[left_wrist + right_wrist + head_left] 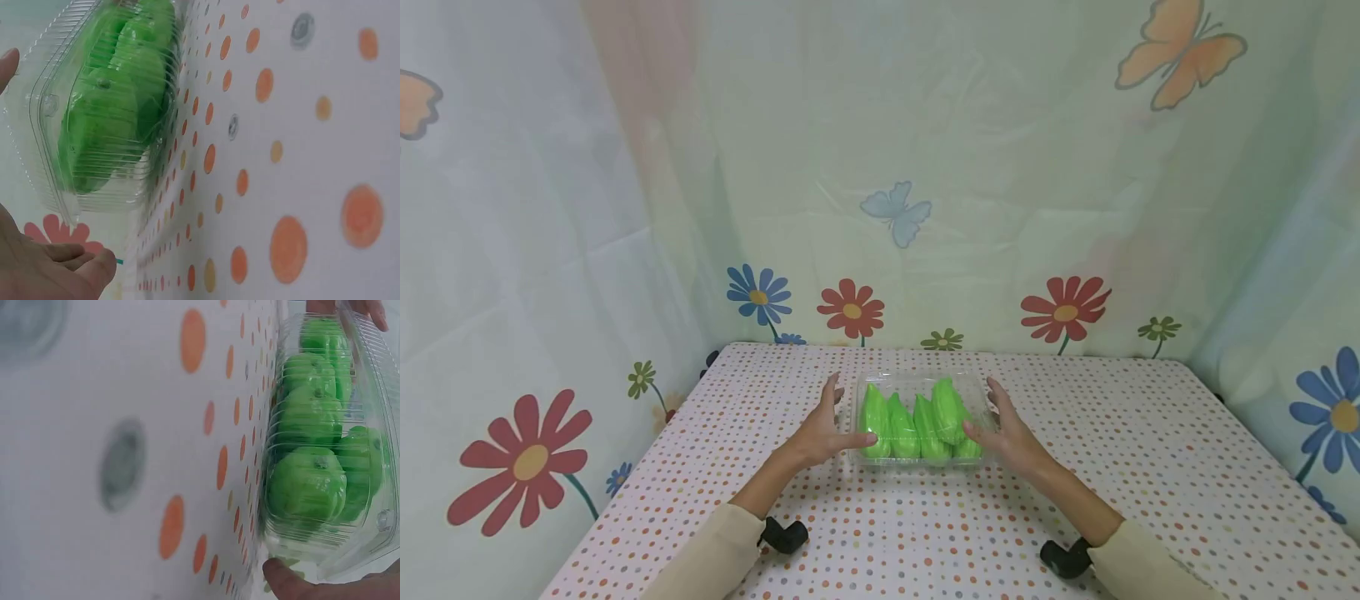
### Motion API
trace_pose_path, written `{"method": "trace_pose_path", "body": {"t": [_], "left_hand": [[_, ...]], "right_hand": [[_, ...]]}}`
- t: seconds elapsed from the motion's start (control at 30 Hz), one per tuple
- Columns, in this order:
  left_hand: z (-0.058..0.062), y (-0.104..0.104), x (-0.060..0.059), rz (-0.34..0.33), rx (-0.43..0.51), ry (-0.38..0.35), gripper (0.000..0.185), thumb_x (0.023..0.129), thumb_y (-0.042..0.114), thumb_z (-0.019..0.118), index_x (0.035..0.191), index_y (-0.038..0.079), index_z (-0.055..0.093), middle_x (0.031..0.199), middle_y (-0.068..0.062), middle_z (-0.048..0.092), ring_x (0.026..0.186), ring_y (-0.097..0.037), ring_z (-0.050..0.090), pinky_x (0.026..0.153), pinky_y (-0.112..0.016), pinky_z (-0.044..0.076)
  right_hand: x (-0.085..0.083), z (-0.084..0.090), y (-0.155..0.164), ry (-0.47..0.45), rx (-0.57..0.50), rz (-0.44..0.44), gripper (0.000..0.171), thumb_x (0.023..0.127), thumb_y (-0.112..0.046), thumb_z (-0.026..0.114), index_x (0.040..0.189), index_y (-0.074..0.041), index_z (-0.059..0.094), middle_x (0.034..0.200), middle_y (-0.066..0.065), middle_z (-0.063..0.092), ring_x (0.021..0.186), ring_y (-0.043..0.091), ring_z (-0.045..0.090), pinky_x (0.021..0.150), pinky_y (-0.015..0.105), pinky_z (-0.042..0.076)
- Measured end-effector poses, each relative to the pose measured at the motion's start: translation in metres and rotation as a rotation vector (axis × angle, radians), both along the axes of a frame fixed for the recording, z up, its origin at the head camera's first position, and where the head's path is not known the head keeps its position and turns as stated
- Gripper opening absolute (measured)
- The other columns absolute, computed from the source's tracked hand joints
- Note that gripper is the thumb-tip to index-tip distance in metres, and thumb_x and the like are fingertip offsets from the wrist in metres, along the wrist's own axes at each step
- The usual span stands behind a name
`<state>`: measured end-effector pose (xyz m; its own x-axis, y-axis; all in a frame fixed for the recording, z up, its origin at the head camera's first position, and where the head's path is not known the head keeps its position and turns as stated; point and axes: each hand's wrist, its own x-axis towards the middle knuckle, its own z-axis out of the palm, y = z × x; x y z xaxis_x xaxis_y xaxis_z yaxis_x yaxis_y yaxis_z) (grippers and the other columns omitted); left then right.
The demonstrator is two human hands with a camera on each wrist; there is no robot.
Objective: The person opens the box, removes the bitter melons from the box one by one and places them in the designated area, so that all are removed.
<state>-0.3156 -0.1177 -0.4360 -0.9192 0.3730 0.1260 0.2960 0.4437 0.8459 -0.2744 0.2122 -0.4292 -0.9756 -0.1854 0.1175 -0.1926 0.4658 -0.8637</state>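
A clear plastic clamshell box [919,417] stands on the dotted table. It holds several bright green ridged vegetables [910,425]. My left hand [826,427] lies against the box's left side, fingers straight, thumb at the front left corner. My right hand [1006,429] mirrors it on the right side, thumb at the front right corner. In the left wrist view the box [106,112] fills the upper left, with my left hand [53,269] just below it. The right wrist view shows the box [325,450] and my right thumb [294,584] touching its lower edge.
The table [1150,467] wears a white cloth with coloured dots. Fabric walls printed with flowers and butterflies [895,212] close it in behind and on both sides. Black wrist-camera mounts [786,536] sit on both cream sleeves.
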Motion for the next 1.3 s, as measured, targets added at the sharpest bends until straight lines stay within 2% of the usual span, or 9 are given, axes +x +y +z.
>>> {"method": "trace_pose_path", "body": {"t": [0.17, 0.27, 0.6, 0.73, 0.83, 0.97, 1.07, 1.2, 1.3], "left_hand": [[-0.007, 0.000, -0.002, -0.041, 0.099, -0.094, 0.125, 0.078, 0.047, 0.083, 0.162, 0.004, 0.001, 0.164, -0.027, 0.021, 0.147, -0.047, 0.029, 0.117, -0.056, 0.034], [-0.010, 0.000, -0.001, -0.047, 0.138, -0.128, 0.116, 0.081, 0.042, 0.082, 0.161, 0.000, 0.009, 0.163, -0.026, 0.025, 0.149, -0.044, 0.028, 0.117, -0.056, 0.034], [-0.015, 0.003, 0.001, -0.031, 0.302, -0.195, 0.102, 0.080, 0.032, 0.083, 0.154, -0.004, 0.022, 0.160, -0.029, 0.029, 0.149, -0.046, 0.025, 0.120, -0.056, 0.028], [-0.016, 0.005, 0.002, -0.048, 0.361, -0.230, 0.099, 0.080, 0.027, 0.083, 0.153, -0.004, 0.023, 0.161, -0.029, 0.027, 0.151, -0.044, 0.021, 0.120, -0.056, 0.026], [-0.015, 0.006, 0.002, -0.061, 0.379, -0.242, 0.096, 0.081, 0.024, 0.082, 0.153, -0.004, 0.024, 0.162, -0.028, 0.027, 0.152, -0.043, 0.020, 0.121, -0.056, 0.025], [-0.016, 0.005, 0.002, -0.076, 0.381, -0.253, 0.096, 0.081, 0.020, 0.083, 0.153, -0.004, 0.024, 0.161, -0.026, 0.030, 0.152, -0.042, 0.021, 0.121, -0.054, 0.024], [-0.017, 0.004, 0.002, -0.084, 0.372, -0.252, 0.100, 0.078, 0.017, 0.087, 0.153, -0.003, 0.024, 0.160, -0.025, 0.032, 0.152, -0.041, 0.022, 0.122, -0.052, 0.024], [-0.018, 0.005, 0.004, -0.072, 0.362, -0.239, 0.106, 0.075, 0.016, 0.090, 0.155, -0.005, 0.024, 0.160, -0.027, 0.030, 0.152, -0.042, 0.023, 0.122, -0.050, 0.024], [-0.019, 0.006, 0.006, -0.034, 0.357, -0.223, 0.105, 0.074, 0.018, 0.091, 0.154, -0.006, 0.027, 0.161, -0.029, 0.029, 0.150, -0.044, 0.024, 0.121, -0.049, 0.026]], "right_hand": [[0.001, 0.000, -0.001, -0.143, -0.094, -0.001, 0.098, 0.101, -0.040, 0.060, 0.162, -0.011, -0.011, 0.166, 0.030, -0.007, 0.150, 0.055, -0.002, 0.114, 0.075, 0.015], [0.002, -0.002, 0.000, -0.193, -0.132, -0.003, 0.096, 0.101, -0.042, 0.059, 0.162, -0.009, -0.007, 0.165, 0.030, -0.007, 0.151, 0.053, -0.003, 0.115, 0.074, 0.016], [0.001, -0.007, 0.003, -0.257, -0.305, -0.009, 0.086, 0.101, -0.035, 0.060, 0.155, -0.004, 0.001, 0.164, 0.033, -0.010, 0.150, 0.054, 0.001, 0.114, 0.076, 0.012], [0.001, -0.008, 0.003, -0.272, -0.324, -0.021, 0.084, 0.101, -0.034, 0.059, 0.155, -0.003, 0.003, 0.164, 0.033, -0.008, 0.151, 0.053, 0.003, 0.116, 0.073, 0.012], [0.002, -0.009, 0.002, -0.281, -0.327, -0.035, 0.086, 0.100, -0.036, 0.060, 0.156, -0.003, 0.004, 0.165, 0.032, -0.005, 0.151, 0.052, 0.007, 0.117, 0.072, 0.013], [0.004, -0.011, 0.003, -0.272, -0.360, -0.003, 0.088, 0.099, -0.032, 0.062, 0.156, -0.002, 0.003, 0.165, 0.032, -0.003, 0.150, 0.052, 0.008, 0.117, 0.072, 0.013], [0.004, -0.013, 0.004, -0.258, -0.389, 0.035, 0.090, 0.095, -0.022, 0.067, 0.156, -0.002, 0.005, 0.164, 0.031, 0.008, 0.149, 0.050, 0.019, 0.118, 0.065, 0.022], [0.004, -0.015, 0.006, -0.246, -0.420, 0.030, 0.093, 0.087, -0.013, 0.073, 0.155, -0.001, 0.010, 0.161, 0.028, 0.021, 0.142, 0.045, 0.036, 0.112, 0.049, 0.037], [0.004, -0.016, 0.006, -0.233, -0.423, -0.004, 0.094, 0.084, -0.012, 0.076, 0.155, 0.001, 0.014, 0.161, 0.029, 0.020, 0.141, 0.044, 0.038, 0.107, 0.044, 0.042]]}}
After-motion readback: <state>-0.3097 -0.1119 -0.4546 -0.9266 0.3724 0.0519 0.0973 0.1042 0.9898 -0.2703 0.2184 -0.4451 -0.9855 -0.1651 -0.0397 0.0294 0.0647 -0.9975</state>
